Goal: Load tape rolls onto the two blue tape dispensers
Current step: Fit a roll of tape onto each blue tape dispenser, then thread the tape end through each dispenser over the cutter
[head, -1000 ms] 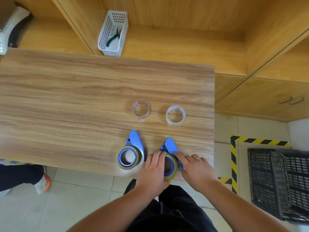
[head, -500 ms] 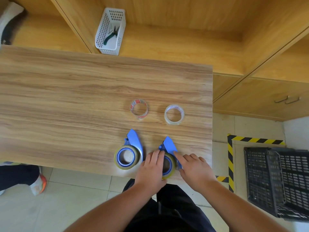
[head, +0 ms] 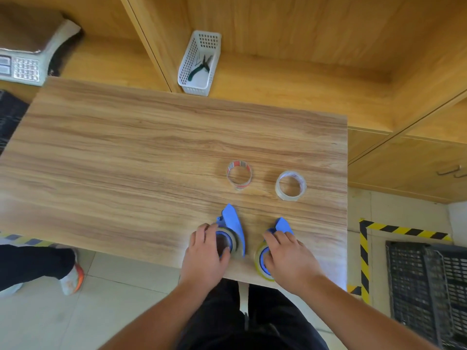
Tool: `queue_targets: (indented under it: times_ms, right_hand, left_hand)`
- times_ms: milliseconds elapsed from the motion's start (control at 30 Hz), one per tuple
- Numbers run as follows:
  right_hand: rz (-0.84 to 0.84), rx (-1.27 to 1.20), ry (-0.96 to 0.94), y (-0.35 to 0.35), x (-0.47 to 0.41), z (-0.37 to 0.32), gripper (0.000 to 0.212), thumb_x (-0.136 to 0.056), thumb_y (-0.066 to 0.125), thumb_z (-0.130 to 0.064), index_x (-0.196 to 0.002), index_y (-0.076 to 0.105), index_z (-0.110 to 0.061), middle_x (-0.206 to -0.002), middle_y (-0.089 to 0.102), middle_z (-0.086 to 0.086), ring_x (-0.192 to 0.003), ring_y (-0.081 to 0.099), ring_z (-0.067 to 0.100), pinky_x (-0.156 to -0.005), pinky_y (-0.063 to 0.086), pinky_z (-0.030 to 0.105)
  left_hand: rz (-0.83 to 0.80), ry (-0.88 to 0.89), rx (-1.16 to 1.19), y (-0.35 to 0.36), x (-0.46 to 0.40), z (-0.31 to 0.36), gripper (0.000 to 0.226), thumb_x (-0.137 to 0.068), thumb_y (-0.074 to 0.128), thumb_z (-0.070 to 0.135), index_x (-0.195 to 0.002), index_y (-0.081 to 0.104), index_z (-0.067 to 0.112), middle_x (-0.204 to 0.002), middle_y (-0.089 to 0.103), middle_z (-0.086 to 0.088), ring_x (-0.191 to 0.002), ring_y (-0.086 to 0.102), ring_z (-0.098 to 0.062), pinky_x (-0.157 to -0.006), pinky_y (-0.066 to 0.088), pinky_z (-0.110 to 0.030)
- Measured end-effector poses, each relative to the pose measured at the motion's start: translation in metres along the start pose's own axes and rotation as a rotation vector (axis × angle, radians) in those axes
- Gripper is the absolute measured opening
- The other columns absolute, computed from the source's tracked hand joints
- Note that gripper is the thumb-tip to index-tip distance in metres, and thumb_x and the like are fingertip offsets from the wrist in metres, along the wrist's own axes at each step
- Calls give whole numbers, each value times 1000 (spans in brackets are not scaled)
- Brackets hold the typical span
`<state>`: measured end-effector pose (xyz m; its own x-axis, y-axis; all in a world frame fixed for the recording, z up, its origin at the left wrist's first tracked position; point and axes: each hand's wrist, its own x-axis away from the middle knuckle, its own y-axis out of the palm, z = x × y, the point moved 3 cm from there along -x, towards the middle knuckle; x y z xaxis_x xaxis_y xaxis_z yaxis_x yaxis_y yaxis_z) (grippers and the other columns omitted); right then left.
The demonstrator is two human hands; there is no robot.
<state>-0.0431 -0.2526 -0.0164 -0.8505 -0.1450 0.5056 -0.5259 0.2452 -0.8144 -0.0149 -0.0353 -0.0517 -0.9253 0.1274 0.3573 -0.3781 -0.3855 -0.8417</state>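
Note:
Two blue tape dispensers lie near the table's front edge, each with a yellowish tape roll around its hub. My left hand (head: 206, 251) grips the left dispenser (head: 233, 221) and covers most of its roll. My right hand (head: 288, 258) rests on the right dispenser (head: 283, 226), whose roll (head: 259, 258) shows at the hand's left side. Farther back lie two loose rolls: a clear one with red print (head: 239, 175) and a plain clear one (head: 290, 185).
The wooden table (head: 126, 160) ends just right of the right dispenser. Behind it a white basket (head: 199, 64) holds pliers on a shelf. A scale (head: 22, 69) sits far left. A black crate (head: 427, 294) stands on the floor at right. Another person's leg and shoe (head: 70, 276) are at left.
My left hand has left the right dispenser and moved onto the left one. My right hand now covers the right dispenser alone. The camera view has shifted.

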Motion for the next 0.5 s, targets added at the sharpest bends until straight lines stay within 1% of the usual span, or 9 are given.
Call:
queue_targets:
  times_ms: [100, 167, 233, 300, 400, 500]
  right_hand:
    - [-6, -122, 62, 3, -20, -28, 51, -98, 44, -38, -145, 32, -21, -134, 52, 3, -126, 45, 26, -99, 47, 39]
    - [-41, -205, 127, 8, -31, -43, 59, -97, 46, -39, -149, 26, -21, -136, 52, 5, -127, 46, 28, -94, 50, 40]
    - [-73, -305, 204, 11, -40, -54, 63, -97, 48, -38, -151, 23, -20, -136, 51, 8, -123, 50, 29, -89, 50, 41]
    - [-94, -400, 282, 14, -50, -61, 64, -96, 50, -38, -151, 24, -19, -137, 50, 10, -122, 52, 29, -91, 51, 42]
    - [-148, -467, 380, 14, -62, -64, 67, -93, 51, -37, -151, 26, -16, -140, 50, 11, -120, 54, 30, -86, 50, 40]
    - [-192, -469, 407, 14, -67, -64, 71, -92, 52, -37, -153, 23, -17, -144, 48, 10, -119, 55, 30, -82, 50, 39]
  left_hand:
    - [-89, -97, 37, -6, -13, -31, 64, -86, 69, 42, -142, 43, 27, -132, 48, 0, -120, 51, -29, -94, 50, -41]
    - [-164, -156, 26, -7, -23, -46, 60, -87, 68, 49, -137, 43, 26, -126, 51, -1, -115, 55, -32, -85, 50, -42]
    - [-231, -178, 10, -6, -32, -54, 60, -86, 66, 56, -133, 44, 25, -121, 54, -2, -110, 61, -33, -78, 49, -40]
    - [-282, -177, 36, -3, -38, -56, 56, -86, 65, 56, -131, 47, 26, -115, 57, 0, -104, 63, -29, -78, 50, -40]
    - [-333, -153, 79, 2, -45, -55, 39, -90, 64, 49, -119, 54, 25, -105, 58, 1, -92, 59, -22, -83, 54, -40]
    - [-346, -151, 110, 4, -50, -52, 31, -92, 62, 44, -114, 56, 22, -100, 58, 4, -86, 56, -19, -75, 47, -34]
